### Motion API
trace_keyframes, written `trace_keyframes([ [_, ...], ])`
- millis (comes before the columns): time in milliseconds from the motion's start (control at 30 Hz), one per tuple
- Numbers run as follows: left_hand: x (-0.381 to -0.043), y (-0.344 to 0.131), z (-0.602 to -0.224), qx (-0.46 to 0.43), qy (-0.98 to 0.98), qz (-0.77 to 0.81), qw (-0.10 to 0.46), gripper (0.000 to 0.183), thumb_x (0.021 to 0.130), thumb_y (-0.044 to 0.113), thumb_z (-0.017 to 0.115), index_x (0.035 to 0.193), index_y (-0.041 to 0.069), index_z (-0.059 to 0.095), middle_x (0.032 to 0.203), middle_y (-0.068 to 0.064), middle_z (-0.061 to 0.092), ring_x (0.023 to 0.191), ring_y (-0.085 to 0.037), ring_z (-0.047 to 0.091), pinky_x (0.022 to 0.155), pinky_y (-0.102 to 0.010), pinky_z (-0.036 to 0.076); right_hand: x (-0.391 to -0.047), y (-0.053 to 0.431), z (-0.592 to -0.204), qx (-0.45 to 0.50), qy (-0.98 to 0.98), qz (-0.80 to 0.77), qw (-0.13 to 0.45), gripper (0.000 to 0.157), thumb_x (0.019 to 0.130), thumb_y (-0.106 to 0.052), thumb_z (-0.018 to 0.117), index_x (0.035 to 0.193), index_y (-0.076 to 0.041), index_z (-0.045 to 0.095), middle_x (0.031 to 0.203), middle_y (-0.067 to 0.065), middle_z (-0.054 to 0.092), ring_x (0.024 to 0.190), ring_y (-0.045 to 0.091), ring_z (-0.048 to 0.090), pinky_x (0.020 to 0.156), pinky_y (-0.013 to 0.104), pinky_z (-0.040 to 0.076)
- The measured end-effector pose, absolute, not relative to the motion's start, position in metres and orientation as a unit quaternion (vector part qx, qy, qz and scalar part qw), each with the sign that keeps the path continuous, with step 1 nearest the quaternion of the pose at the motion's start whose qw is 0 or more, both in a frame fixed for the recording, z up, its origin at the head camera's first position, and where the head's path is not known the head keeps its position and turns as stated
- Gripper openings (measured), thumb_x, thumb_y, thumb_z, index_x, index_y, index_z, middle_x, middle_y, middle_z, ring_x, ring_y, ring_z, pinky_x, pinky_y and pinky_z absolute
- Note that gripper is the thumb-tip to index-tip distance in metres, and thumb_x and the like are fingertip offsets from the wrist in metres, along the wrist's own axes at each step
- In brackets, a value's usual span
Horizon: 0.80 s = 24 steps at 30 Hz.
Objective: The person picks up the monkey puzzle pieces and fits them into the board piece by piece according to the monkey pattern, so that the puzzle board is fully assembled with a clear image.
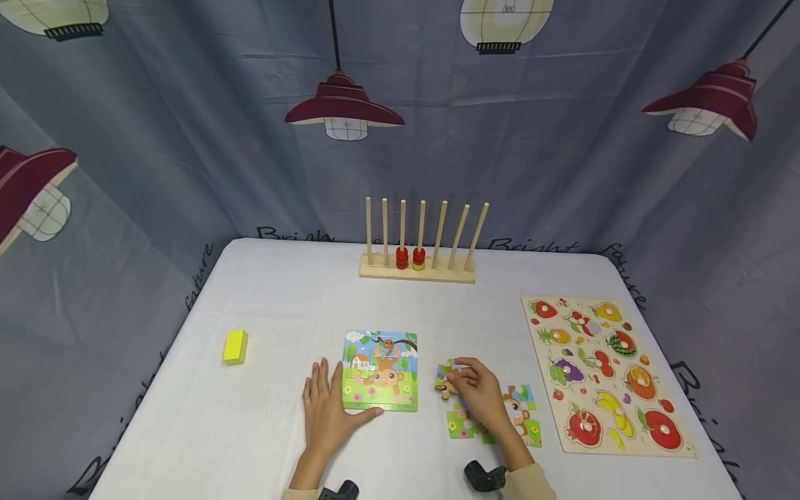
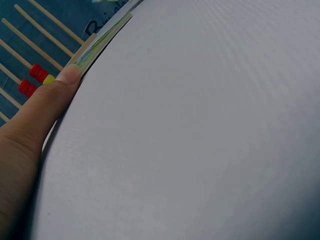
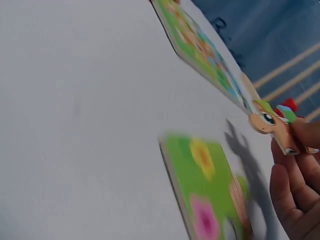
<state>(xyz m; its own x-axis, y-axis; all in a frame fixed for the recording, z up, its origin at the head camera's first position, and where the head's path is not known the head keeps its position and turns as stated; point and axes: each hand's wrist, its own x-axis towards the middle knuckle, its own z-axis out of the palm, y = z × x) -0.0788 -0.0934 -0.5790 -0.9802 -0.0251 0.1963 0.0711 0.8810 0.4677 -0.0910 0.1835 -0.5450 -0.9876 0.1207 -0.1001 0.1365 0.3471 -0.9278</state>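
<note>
My left hand (image 1: 328,410) lies spread at the lower left corner of a square monkey jigsaw puzzle (image 1: 381,371), the thumb along its near edge. In the left wrist view the thumb (image 2: 40,110) reaches the edge of the puzzle. My right hand (image 1: 482,401) pinches a jigsaw piece between thumb and fingers, to the right of the puzzle. Seen from the right wrist, that jigsaw piece (image 3: 277,125) shows a brown animal face with one eye, raised above the table. More jigsaw pieces (image 1: 460,426) lie under and beside the right hand, partly hidden by it.
A wooden peg rack (image 1: 417,273) with red and yellow beads stands at the back of the white table (image 1: 281,298). To the right lies a fruit puzzle board (image 1: 600,375). A yellow block (image 1: 235,347) sits at the left. Dark wrist devices (image 1: 484,477) show near both sleeves.
</note>
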Motion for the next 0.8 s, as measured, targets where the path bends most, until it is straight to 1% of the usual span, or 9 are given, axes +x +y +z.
trace_keyframes([
  [100, -0.079, -0.093, -0.578, -0.011, -0.965, -0.243, 0.097, 0.119, 0.050, 0.082, 0.060, 0.139, 0.007, 0.034, 0.148, -0.023, 0.021, 0.139, -0.037, 0.011, 0.112, -0.049, 0.006, -0.098, 0.167, -0.547, 0.079, 0.802, -0.592, 0.020, 0.035, 0.080, -0.022, 0.068, 0.112, -0.011, 0.058, 0.080, 0.008, 0.064, 0.063, 0.008, 0.059, 0.055, 0.018, 0.048],
  [233, -0.078, -0.093, -0.577, -0.011, -0.965, -0.243, 0.094, 0.120, 0.050, 0.081, 0.060, 0.139, 0.007, 0.034, 0.148, -0.023, 0.020, 0.139, -0.037, 0.010, 0.112, -0.050, 0.006, -0.107, 0.145, -0.545, 0.078, 0.782, -0.618, 0.039, 0.036, 0.081, -0.021, 0.067, 0.113, -0.007, 0.057, 0.077, 0.008, 0.065, 0.062, 0.008, 0.058, 0.055, 0.019, 0.046],
  [367, -0.078, -0.093, -0.577, -0.014, -0.964, -0.241, 0.108, 0.119, 0.049, 0.080, 0.062, 0.138, 0.005, 0.036, 0.147, -0.024, 0.023, 0.138, -0.038, 0.013, 0.111, -0.050, 0.009, -0.116, 0.126, -0.540, 0.068, 0.772, -0.629, 0.058, 0.036, 0.082, -0.018, 0.066, 0.114, -0.004, 0.056, 0.075, 0.010, 0.066, 0.062, 0.011, 0.058, 0.057, 0.021, 0.048],
  [467, -0.078, -0.093, -0.577, -0.015, -0.964, -0.239, 0.117, 0.118, 0.048, 0.079, 0.063, 0.137, 0.005, 0.038, 0.146, -0.025, 0.025, 0.137, -0.039, 0.015, 0.110, -0.051, 0.011, -0.123, 0.115, -0.540, 0.054, 0.774, -0.628, 0.060, 0.035, 0.082, -0.017, 0.066, 0.112, -0.001, 0.057, 0.073, 0.012, 0.066, 0.061, 0.010, 0.059, 0.057, 0.022, 0.050],
  [600, -0.078, -0.093, -0.577, -0.011, -0.965, -0.237, 0.108, 0.119, 0.049, 0.080, 0.062, 0.138, 0.006, 0.037, 0.146, -0.024, 0.024, 0.138, -0.038, 0.014, 0.111, -0.050, 0.009, -0.132, 0.103, -0.540, 0.037, 0.781, -0.619, 0.070, 0.033, 0.082, -0.017, 0.065, 0.110, 0.001, 0.057, 0.072, 0.013, 0.067, 0.058, 0.008, 0.057, 0.054, 0.021, 0.049],
  [800, -0.078, -0.094, -0.576, -0.008, -0.968, -0.234, 0.091, 0.119, 0.050, 0.082, 0.059, 0.140, 0.008, 0.034, 0.148, -0.022, 0.021, 0.140, -0.036, 0.010, 0.113, -0.049, 0.007, -0.139, 0.090, -0.537, 0.011, 0.793, -0.602, 0.090, 0.031, 0.082, -0.018, 0.065, 0.107, 0.000, 0.059, 0.069, 0.011, 0.065, 0.056, 0.007, 0.055, 0.049, 0.018, 0.044],
])
